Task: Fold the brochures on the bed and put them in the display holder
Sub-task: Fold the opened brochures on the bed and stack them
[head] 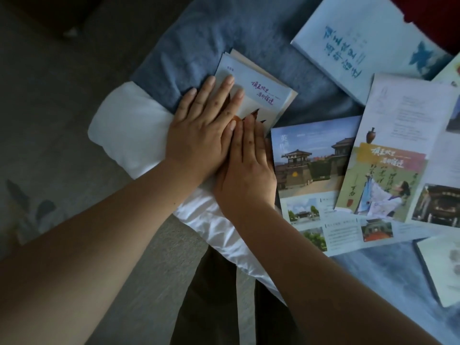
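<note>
A folded pale blue brochure (263, 93) with purple script lies on the blue bedcover (224, 33) near the bed's corner. My left hand (201, 130) presses flat on it, fingers spread and pointing up-right. My right hand (246, 170) lies flat beside it, its fingertips touching the left hand's fingers over the brochure's lower edge. Neither hand grips anything. To the right lies an unfolded brochure (311, 165) with temple photos, and over it a folded brochure (388, 180) showing a robed figure. No display holder is in view.
A large white-blue brochure (361, 41) lies at the top right. A white sheet (129, 128) wraps the bed's corner. A dark-edged booklet (440, 270) sits at the lower right. Grey carpet (62, 95) lies left; my dark trouser legs (214, 295) stand below.
</note>
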